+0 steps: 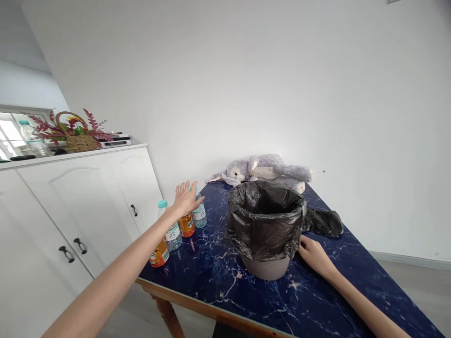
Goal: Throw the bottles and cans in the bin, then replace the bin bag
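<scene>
Turquoise-capped far bottle (pixel 200 215) stands upright just beyond the nearer left hand (pixel 186 199) (spread wide); right hand (pixel 313 254) shows no clear grip.

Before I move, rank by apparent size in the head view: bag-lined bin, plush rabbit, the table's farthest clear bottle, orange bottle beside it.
1. Bag-lined bin
2. Plush rabbit
3. Clear bottle and orange bottle: not ranked, since the left hand partly hides both.
</scene>
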Demonstrator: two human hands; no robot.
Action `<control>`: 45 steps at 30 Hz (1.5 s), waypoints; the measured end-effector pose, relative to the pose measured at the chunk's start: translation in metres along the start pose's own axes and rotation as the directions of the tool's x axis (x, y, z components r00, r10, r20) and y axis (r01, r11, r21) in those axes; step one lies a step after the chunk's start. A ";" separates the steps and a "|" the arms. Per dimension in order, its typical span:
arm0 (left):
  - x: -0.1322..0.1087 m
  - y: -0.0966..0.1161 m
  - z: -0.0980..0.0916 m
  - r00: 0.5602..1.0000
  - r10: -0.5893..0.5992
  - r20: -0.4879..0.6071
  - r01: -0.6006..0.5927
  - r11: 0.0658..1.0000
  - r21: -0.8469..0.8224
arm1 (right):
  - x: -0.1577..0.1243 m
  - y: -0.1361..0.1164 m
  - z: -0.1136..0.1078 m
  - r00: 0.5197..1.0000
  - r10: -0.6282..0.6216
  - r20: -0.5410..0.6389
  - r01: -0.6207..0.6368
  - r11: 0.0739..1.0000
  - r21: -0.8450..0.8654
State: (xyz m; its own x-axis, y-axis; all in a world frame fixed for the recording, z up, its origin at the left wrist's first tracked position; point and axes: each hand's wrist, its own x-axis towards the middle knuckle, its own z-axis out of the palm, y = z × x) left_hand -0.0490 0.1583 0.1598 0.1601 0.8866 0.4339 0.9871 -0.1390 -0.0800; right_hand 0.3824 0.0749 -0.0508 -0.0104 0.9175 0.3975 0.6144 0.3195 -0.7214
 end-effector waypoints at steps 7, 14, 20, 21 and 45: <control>-0.006 0.022 0.003 0.986 0.165 -0.023 -0.166 0.985 -0.055 | 0.003 0.005 0.002 0.999 -0.014 0.038 0.013 1.000 0.016; -0.029 0.074 -0.085 0.873 0.296 -0.386 -0.394 0.896 -0.203 | 0.006 0.004 0.003 0.998 -0.031 0.048 0.029 0.999 0.034; -0.060 0.131 -0.191 0.658 0.214 -0.722 -0.615 0.706 -0.351 | 0.005 0.004 0.004 0.998 -0.034 0.046 0.032 0.999 0.039; -0.066 0.139 -0.198 0.673 0.244 -0.698 -0.633 0.678 -0.374 | 0.005 0.004 0.004 0.998 -0.034 0.043 0.033 0.999 0.040; -0.044 0.081 -0.121 0.935 0.318 -0.158 -0.352 0.886 -0.302 | 0.006 0.009 0.008 0.997 -0.070 0.025 0.069 0.997 0.028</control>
State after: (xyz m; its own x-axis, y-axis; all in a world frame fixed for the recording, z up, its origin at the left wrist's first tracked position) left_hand 0.0249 0.0546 0.2429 0.4648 0.7149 0.5223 0.8211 -0.5687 0.0478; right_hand 0.3816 0.0855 -0.0598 -0.0730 0.8986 0.4326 0.5895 0.3888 -0.7080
